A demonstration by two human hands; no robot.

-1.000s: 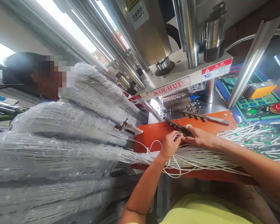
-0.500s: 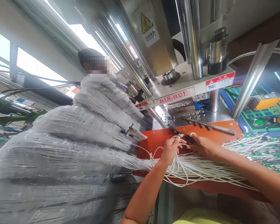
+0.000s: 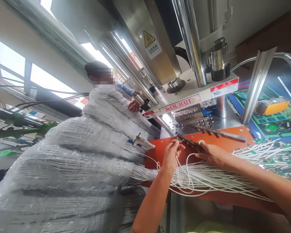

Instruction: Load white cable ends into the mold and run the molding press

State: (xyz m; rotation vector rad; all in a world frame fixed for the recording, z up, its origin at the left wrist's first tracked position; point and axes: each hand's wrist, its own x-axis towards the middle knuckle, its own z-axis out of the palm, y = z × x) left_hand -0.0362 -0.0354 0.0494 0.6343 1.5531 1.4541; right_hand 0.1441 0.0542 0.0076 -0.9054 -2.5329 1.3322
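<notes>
A dark slotted mould strip [image 3: 190, 142] lies slantwise on the orange plate [image 3: 160, 158] between both hands: the left hand's [image 3: 171, 156] fingers pinch a white wire [image 3: 177, 163] at its near end, while the right hand's [image 3: 213, 154] curled fingers touch its far end.

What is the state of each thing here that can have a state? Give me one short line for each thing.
left hand: closed on a white cable beside the metal comb strip
right hand: open, fingertips on the metal comb strip
loose cable bunch: spread across the orange plate
cable bundles: wrapped in clear plastic film
press ram: raised above the perforated steel plate
</notes>
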